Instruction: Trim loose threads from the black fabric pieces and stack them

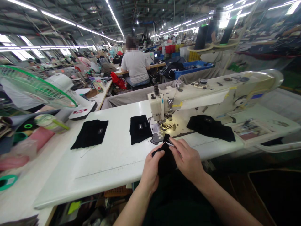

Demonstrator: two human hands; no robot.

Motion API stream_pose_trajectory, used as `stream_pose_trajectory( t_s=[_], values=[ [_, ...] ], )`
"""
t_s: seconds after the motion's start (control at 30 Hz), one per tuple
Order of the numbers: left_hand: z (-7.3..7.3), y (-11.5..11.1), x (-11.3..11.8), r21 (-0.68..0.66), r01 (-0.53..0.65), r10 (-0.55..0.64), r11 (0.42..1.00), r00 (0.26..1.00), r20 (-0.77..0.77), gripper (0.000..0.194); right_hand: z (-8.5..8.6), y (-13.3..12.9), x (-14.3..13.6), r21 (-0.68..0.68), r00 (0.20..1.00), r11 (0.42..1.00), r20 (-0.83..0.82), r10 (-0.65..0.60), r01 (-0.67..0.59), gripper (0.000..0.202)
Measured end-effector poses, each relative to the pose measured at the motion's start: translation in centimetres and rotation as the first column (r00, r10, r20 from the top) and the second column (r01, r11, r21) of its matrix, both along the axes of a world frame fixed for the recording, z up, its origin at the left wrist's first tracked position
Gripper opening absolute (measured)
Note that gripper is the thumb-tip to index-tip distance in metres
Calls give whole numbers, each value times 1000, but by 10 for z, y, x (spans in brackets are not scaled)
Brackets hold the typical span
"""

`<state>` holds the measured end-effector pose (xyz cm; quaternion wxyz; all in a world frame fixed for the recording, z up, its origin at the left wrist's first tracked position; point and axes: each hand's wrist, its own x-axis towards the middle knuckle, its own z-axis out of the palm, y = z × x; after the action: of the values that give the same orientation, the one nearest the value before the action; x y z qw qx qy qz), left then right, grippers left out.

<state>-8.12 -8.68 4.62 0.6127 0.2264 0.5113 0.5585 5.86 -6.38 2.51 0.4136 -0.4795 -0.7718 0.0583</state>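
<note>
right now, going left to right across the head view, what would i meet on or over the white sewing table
Leftmost black cloth, second black cloth, handled black cloth between the left hand and right hand, rightmost black cloth, small parts tray.

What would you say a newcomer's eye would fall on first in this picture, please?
Probably the pale sewing machine, its long arm stretching across the right half of the white table. Just in front of it, the left hand and right hand hold a piece of black cloth. At the left, a fan with a bright green rim stands beyond the table.
</note>
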Motion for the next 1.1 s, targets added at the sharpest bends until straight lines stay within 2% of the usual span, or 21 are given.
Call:
stream_pose_trajectory(
  t_s=[0.13,0.33,0.5,0.7,1.1],
  values=[
    [2,2,-6,23,26,-25,999,999,-31,27,1,-1,0,18,999,1000,37,24,-24,34],
    [2,8,-13,60,69,-55,996,978,-200,25,3,-3,-3,65,994,996,92,54,-60,33],
    [2,8,-12,38,60,-53,997,985,-164,26,3,-2,-4,107,994,993,99,42,-52,30],
    [4,9,-11,2,55,-55,998,995,-82,31,0,1,1,30,999,999,37,35,-36,33],
    [3,9,-11,19,55,-52,998,990,-132,30,1,0,0,8,998,999,37,44,-44,33]
  ],
)
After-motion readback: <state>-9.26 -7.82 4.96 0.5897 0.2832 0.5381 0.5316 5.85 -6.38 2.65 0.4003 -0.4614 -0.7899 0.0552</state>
